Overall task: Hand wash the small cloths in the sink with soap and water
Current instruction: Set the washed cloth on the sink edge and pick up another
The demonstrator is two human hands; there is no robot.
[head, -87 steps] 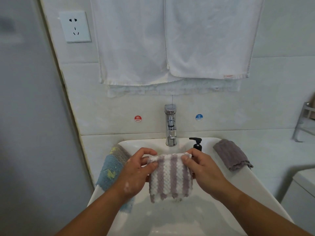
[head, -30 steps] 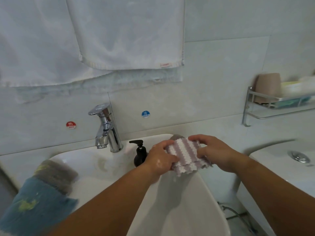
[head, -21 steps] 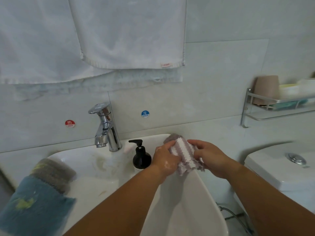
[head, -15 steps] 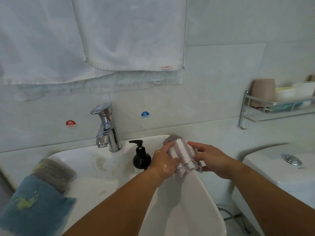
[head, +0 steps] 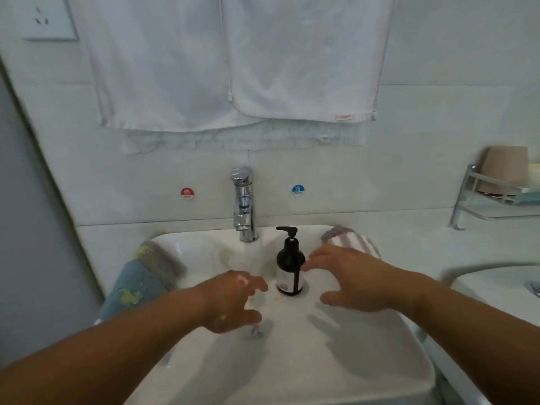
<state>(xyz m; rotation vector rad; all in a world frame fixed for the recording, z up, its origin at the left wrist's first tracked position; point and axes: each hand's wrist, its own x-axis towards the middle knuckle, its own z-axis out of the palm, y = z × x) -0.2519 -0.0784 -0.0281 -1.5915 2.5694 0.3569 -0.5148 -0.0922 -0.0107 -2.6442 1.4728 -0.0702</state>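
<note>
Fingers (head: 314, 260) of the right hand (head: 356, 280) spread and empty, tips just beside the black soap bottle (head: 289, 266); touching it or not, impossible to tell through the blur. Fingers (head: 258, 287) of the left hand (head: 233, 299) apart and loosely bent, gripping nothing, flecks of foam on the back, above the middle of the white sink (head: 292, 363). Purple-and-white striped cloth (head: 355, 242) folded at the sink's back right corner, lying on a grey cloth (head: 331, 232), just behind the right hand. Blue cloth (head: 136, 285) with yellow marks draped over the left rim. Chrome tap (head: 244, 206) at the middle of the back edge, soap bottle upright just right of it. On the tiled wall, a red sticker (head: 187, 193) left of the tap and a blue sticker (head: 297, 190) right of it, white towels (head: 233, 59) above, a socket (head: 46, 16) top left. Metal shelf (head: 493, 210) with a beige cup (head: 505, 168) at far right.
</note>
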